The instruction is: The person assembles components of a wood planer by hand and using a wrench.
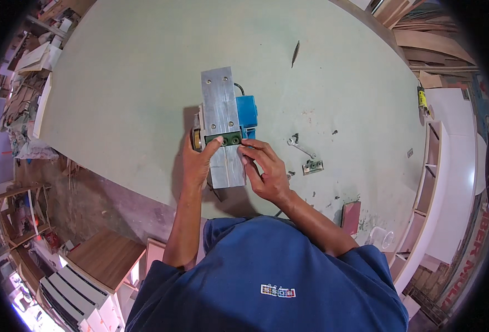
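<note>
An electric hand planer (219, 102) lies upside down on the pale green table, its flat metal sole facing up and its blue motor housing (247, 112) on the right. Across the gap in the sole sits the dark green cutter block (230, 138) with its bolts. My left hand (198, 160) grips the planer's left side, thumb pressed on the block. At the block's right end, the bent fingers of my right hand (266, 169) close on the planer's edge; their tips are partly hidden. Right of that hand lie a wrench (301, 147) and a loose green blade clamp (312, 167) with bolts.
Small bolts and dark scraps are scattered on the table's right side. A reddish-brown block (351, 217) and a clear plastic cup (381, 238) lie near its front edge. A dark, thin piece (295, 54) rests at the far side. White shelving (421, 193) stands along the right.
</note>
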Motion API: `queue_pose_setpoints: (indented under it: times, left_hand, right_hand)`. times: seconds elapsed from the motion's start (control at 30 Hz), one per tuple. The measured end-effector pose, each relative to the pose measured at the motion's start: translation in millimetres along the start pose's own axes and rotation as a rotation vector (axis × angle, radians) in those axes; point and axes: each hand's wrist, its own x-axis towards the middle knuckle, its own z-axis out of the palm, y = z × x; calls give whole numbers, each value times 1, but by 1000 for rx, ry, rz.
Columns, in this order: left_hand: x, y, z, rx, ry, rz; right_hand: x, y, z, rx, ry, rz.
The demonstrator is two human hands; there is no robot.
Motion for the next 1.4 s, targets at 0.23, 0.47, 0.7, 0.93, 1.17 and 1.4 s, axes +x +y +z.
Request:
queue_pose_setpoints:
  times: [0.23,0.47,0.7,0.93,1.17,1.4]
  left_hand:
    - [-3,4,4,-13,1,-7]
    - [-1,10,4,40,-18,-48]
    - [4,17,9,-10,-8,-107]
    - [4,11,6,-27,29,-79]
    - [3,14,10,27,16,-50]
    - [3,8,4,40,34,-45]
  right_hand:
    - [-1,2,-2,-25,4,-11]
    - [4,3,-7,-49,-19,-76]
    - [4,86,-54,266,115,451]
    - [6,153,-109,-649,65,704]
    - [4,180,-92,-637,-4,748]
    - [49,57,-76,548,92,737]
